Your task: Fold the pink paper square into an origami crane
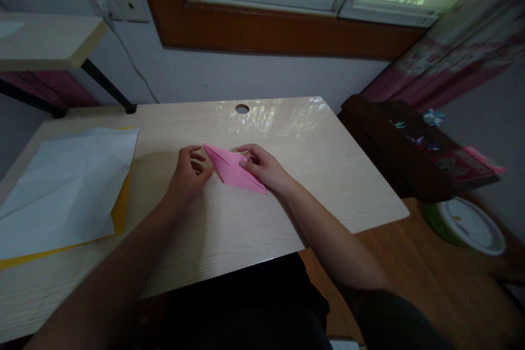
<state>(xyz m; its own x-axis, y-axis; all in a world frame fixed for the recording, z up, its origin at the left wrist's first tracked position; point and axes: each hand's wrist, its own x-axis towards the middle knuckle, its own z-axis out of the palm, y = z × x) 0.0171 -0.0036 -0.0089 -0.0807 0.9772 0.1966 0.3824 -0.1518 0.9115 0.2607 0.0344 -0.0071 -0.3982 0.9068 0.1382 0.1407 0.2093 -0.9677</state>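
A pink sheet of paper (233,168), folded into a long diamond with a crease or slit along it, is held a little above the desk. My right hand (262,165) grips its right side, thumb on top and fingers behind. Beside the paper's left tip is my left hand (190,172), its fingers curled and apart with nothing seen between them. The left fingertips come close to the paper's edge; whether they touch it I cannot tell.
White creased paper (69,180) lies over a yellow sheet (121,205) on the left of the pale desk (328,175). A raised shelf (49,44) stands at the back left. Right of the desk are a dark wooden cabinet (369,136) and a green-sided round bin (467,227).
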